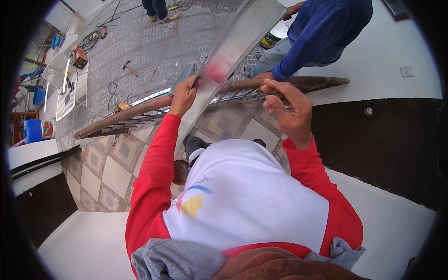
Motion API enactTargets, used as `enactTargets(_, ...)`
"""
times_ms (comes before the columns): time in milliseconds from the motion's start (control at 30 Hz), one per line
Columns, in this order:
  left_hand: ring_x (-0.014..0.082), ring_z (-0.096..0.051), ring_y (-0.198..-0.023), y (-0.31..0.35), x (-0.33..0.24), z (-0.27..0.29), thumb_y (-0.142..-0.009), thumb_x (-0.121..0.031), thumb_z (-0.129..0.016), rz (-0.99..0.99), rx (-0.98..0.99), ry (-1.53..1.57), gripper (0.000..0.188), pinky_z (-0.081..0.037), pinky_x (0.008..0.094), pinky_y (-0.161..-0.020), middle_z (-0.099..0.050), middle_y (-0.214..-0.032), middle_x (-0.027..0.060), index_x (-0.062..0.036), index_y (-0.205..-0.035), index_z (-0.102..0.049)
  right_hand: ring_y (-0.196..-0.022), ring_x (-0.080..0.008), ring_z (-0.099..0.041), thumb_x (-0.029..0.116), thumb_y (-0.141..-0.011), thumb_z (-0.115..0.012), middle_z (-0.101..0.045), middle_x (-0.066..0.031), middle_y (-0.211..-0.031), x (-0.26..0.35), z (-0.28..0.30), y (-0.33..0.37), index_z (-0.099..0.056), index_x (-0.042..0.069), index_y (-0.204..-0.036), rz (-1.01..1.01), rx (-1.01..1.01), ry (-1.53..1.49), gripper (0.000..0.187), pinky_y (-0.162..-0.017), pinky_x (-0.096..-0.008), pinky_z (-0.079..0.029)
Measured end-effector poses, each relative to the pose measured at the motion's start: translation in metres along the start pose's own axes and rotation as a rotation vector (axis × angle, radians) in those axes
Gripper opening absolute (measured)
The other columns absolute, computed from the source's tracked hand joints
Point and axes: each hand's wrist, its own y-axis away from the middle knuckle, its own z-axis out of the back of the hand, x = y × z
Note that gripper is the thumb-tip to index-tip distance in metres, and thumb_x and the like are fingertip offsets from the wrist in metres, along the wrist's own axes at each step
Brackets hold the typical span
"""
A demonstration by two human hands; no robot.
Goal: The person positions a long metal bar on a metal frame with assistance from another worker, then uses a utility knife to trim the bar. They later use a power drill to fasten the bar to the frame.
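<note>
A long flat grey metal bar (pixel 233 44) slants from the upper right down toward my body. My left hand (pixel 184 95) grips its lower part, just above a brown wooden handrail (pixel 140 109) of a railing. My right hand (pixel 289 105) hovers over the handrail with fingers curled and apart, holding nothing. A person in a blue long-sleeved top (pixel 322 28) stands beyond the rail, one hand (pixel 263 77) resting on the handrail and the other at the bar's far end.
Below the railing lies a paved floor with a hammer (pixel 129 68), cables, a white grille (pixel 65 100) and a power tool (pixel 78 57). Another person's feet (pixel 161 16) stand at the top. Checked tiles (pixel 112 163) lie underfoot; a dark wall panel (pixel 382 140) is on the right.
</note>
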Motion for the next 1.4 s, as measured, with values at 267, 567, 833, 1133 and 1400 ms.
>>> enactTargets(267, 0.017, -0.058, -0.087, 0.0, 0.031, 0.078, -0.105, -0.046, -0.056, 0.322, 0.176, -0.097, 0.053, -0.048, 0.0353, -0.082, -0.068, -0.09, 0.01, 0.0056, -0.111, -0.065, -0.077, -0.0114, -0.068, 0.014, -0.098, -0.068, -0.075, -0.0073, -0.095, -0.116, -0.004, -0.037, -0.072, 0.0, -0.119, -0.39, -0.047, 0.097, 0.025, -0.068, -0.0248, -0.053)
enactTargets(567, 0.0285, -0.065, -0.089, -0.002, 0.081, 0.132, -0.105, -0.049, -0.052, 0.325, 0.184, -0.22, 0.054, -0.049, 0.0393, -0.086, -0.071, -0.096, 0.0185, 0.0017, -0.117, -0.066, -0.088, -0.0241, -0.073, 0.023, -0.092, -0.073, -0.076, -0.0128, -0.096, -0.241, -0.014, -0.126, -0.074, 0.004, -0.114, -0.225, 0.167, 0.648, 0.029, -0.077, -0.0361, -0.056)
enactTargets(833, 0.0297, -0.067, -0.093, -0.01, 0.115, 0.162, -0.104, -0.049, -0.054, 0.427, 0.229, -0.334, 0.053, -0.049, 0.0395, -0.087, -0.072, -0.098, 0.0192, 0.0006, -0.118, -0.068, -0.117, -0.037, -0.067, 0.012, -0.095, -0.054, -0.071, -0.018, -0.122, -0.339, 0.03, -0.208, -0.071, 0.01, -0.122, -0.444, 0.427, 1.12, 0.032, -0.1, -0.0499, -0.053)
enactTargets(1133, 0.0333, -0.067, -0.087, -0.024, 0.139, 0.188, -0.104, -0.044, -0.056, 0.571, 0.263, -0.363, 0.048, -0.05, 0.0407, -0.085, -0.071, -0.093, 0.0209, 0.0009, -0.114, -0.069, -0.138, -0.0359, -0.051, 0.012, -0.086, -0.07, -0.05, -0.0172, -0.148, -0.457, 0.012, -0.259, -0.057, 0.011, -0.136, -0.46, 0.284, 1.26, 0.051, -0.1, -0.0505, -0.052)
enactTargets(1400, 0.0305, -0.066, -0.091, -0.029, 0.128, 0.192, -0.104, -0.04, -0.057, 0.591, 0.277, -0.301, 0.044, -0.049, 0.04, -0.086, -0.071, -0.1, 0.0208, 0.0004, -0.118, -0.068, -0.138, -0.0276, -0.047, 0.03, -0.079, -0.085, -0.055, -0.0059, -0.144, -0.451, 0.009, -0.324, -0.044, 0.02, -0.154, -0.163, 0.573, 1.351, 0.085, -0.11, -0.0561, -0.039)
